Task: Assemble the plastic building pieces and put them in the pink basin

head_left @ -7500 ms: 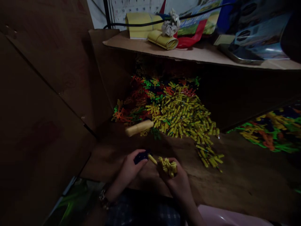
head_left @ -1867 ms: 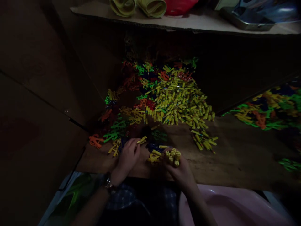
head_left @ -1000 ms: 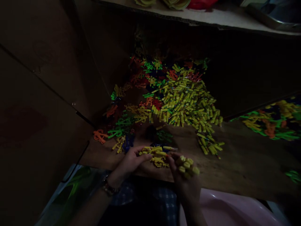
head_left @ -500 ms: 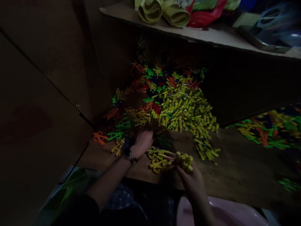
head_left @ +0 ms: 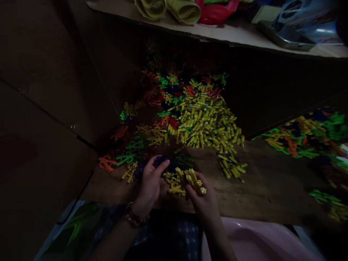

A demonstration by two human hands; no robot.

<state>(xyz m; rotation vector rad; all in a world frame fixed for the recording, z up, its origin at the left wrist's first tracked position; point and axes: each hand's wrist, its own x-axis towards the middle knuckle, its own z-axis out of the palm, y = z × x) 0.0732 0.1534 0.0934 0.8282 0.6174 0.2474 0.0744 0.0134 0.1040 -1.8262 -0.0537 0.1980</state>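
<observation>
My left hand (head_left: 151,181) pinches a small dark blue piece (head_left: 162,159) above the wooden table. Close to its right, my right hand (head_left: 202,192) is wrapped round a bunch of short yellow sticks (head_left: 191,180). Yellow figure-shaped pieces (head_left: 175,189) lie on the table between the two hands. Beyond them spreads a large pile of yellow sticks (head_left: 209,121). Green pieces (head_left: 133,149), orange pieces (head_left: 107,164) and a few yellow ones (head_left: 131,172) lie left of my left hand.
A cardboard shelf (head_left: 217,34) overhead bears yellow rolls (head_left: 183,11) and a red item (head_left: 217,12). Another mixed-colour pile (head_left: 301,137) lies at the right. A pink basin (head_left: 255,239) sits below the table edge. A brown panel (head_left: 49,127) stands at the left.
My left hand has drawn back from the pile and now holds a dark blue piece. My right hand, with the yellow sticks, is nearer to it. The whole view has shifted a little.
</observation>
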